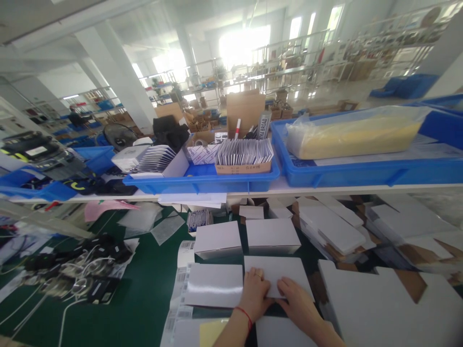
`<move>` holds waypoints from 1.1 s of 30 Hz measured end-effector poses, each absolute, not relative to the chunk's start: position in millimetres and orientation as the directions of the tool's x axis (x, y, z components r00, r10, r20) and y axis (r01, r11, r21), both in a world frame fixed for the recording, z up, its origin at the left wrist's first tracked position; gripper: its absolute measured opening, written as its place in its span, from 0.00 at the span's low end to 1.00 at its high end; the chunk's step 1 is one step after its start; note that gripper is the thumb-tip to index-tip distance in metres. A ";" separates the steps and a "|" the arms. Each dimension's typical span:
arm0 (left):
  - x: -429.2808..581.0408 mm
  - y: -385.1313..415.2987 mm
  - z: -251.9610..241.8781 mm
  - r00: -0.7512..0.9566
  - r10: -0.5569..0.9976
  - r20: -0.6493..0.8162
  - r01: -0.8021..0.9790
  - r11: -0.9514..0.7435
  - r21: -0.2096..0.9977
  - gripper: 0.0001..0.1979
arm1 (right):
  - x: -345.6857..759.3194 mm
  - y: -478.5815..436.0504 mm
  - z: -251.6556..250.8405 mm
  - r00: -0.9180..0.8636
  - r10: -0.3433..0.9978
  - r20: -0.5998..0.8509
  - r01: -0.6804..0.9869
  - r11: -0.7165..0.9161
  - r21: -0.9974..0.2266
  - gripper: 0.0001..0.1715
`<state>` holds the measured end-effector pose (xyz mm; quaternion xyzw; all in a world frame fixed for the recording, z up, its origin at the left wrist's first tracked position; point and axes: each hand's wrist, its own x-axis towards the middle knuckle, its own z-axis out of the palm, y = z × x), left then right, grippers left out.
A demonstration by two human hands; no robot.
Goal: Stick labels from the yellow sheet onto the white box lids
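Note:
My left hand (pixel 254 293) and my right hand (pixel 295 299) both rest on the near edge of a small white box (pixel 277 272) lying on the green table. The fingers of both hands are pressed together and curled on that box's front edge. A red string bracelet circles my left wrist. Another white box (pixel 214 284) lies just left of my left hand. Two more closed white boxes (pixel 218 238) (pixel 272 235) stand a little farther back.
Flat white carton blanks (pixel 376 303) pile up at the right. A label strip (pixel 181 289) lies at the left of the boxes, tangled cables (pixel 77 270) farther left. A raised shelf carries blue trays (pixel 202 183) of packets and a yellow bagged stack (pixel 356 135).

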<state>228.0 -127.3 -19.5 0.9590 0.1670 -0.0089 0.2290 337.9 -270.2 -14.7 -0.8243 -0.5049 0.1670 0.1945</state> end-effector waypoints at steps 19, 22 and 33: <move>228.3 -125.6 -17.3 0.939 0.324 -0.113 0.338 -0.819 0.464 0.17 | 339.7 -294.1 -56.1 0.308 0.886 0.348 0.899 -0.151 -0.410 0.16; 229.1 -126.1 -16.4 0.937 0.330 -0.116 0.345 -0.815 0.465 0.16 | 330.1 -285.1 -57.6 0.275 0.883 0.379 0.913 -0.116 -0.392 0.17; 229.6 -126.8 -15.0 0.930 0.344 -0.128 0.362 -0.802 0.475 0.16 | 330.3 -285.3 -48.2 0.296 0.906 0.303 0.908 -0.169 -0.383 0.20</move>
